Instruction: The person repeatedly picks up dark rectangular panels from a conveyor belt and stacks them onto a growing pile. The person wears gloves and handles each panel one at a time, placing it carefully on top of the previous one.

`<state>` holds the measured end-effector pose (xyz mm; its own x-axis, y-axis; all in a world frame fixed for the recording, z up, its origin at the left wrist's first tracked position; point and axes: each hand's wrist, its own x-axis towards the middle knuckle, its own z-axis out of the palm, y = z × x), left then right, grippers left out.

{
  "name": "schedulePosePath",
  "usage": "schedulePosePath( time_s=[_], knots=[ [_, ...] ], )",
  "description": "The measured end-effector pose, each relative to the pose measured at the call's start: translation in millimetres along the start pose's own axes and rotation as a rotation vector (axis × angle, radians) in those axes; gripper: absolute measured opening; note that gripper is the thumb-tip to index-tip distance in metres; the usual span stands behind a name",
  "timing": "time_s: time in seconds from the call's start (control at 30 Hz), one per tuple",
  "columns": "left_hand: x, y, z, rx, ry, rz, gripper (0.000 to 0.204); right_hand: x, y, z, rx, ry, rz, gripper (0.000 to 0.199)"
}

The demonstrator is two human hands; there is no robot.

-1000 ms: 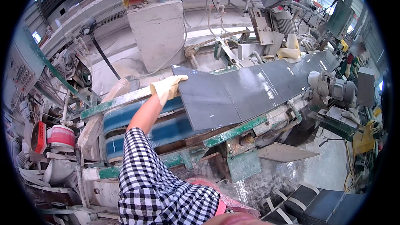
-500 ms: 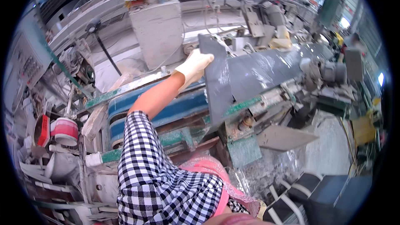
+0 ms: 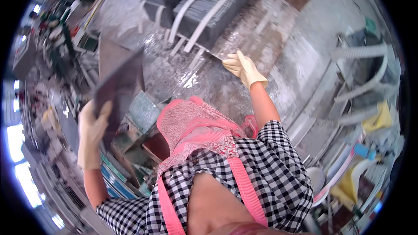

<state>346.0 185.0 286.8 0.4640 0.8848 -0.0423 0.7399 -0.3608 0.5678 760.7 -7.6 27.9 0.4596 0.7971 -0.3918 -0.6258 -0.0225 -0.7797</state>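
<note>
My left hand (image 3: 92, 124), in a cream rubber glove, grips a flat dark grey slab (image 3: 117, 85) by its edge. The slab is tilted up, smeared by motion, and hides part of the machine behind it. On the right, my gloved right hand (image 3: 244, 68) is held out over the wet floor, fingers stretched and thumb apart. A thin dark line lies by its fingertips; I cannot tell what it is. Ahead of both hands stands a stack of grey slabs (image 3: 213, 22) with white straps (image 3: 220, 6) around it.
The machine's green frame and blue belt (image 3: 114, 187) are at my lower left. Wet grey floor (image 3: 278, 82) spreads ahead and right. Pale ribbed hoses (image 3: 359, 53) and yellow cloths (image 3: 376, 117) are at the right. A pink apron (image 3: 196, 126) hangs at my front.
The view has turned from the belt machine to the strapped stack on the floor. My left hand has carried the slab away from the belt. My right hand has come into view.
</note>
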Motion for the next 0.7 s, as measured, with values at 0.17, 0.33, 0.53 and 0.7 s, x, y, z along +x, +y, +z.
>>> schedulePosePath(
  time_s=[0.17,0.33,0.53,0.7],
  knots=[
    [108.4,176.7,143.6,0.119,-0.590,0.754,0.056,11.1,-29.4,-69.2,0.400,0.100,0.265,0.070],
    [152.6,217.1,190.0,0.077,-0.682,1.386,0.063,-78.5,-72.7,-55.2,0.365,0.226,-0.214,0.054],
    [263.8,212.5,247.6,-0.197,-0.567,1.302,0.054,-61.7,-102.4,-34.9,0.386,0.440,-0.368,0.041],
    [311.4,155.6,309.7,-1.282,-0.572,0.141,0.049,34.8,-158.1,5.0,0.227,0.444,-0.380,0.045]
  ],
)
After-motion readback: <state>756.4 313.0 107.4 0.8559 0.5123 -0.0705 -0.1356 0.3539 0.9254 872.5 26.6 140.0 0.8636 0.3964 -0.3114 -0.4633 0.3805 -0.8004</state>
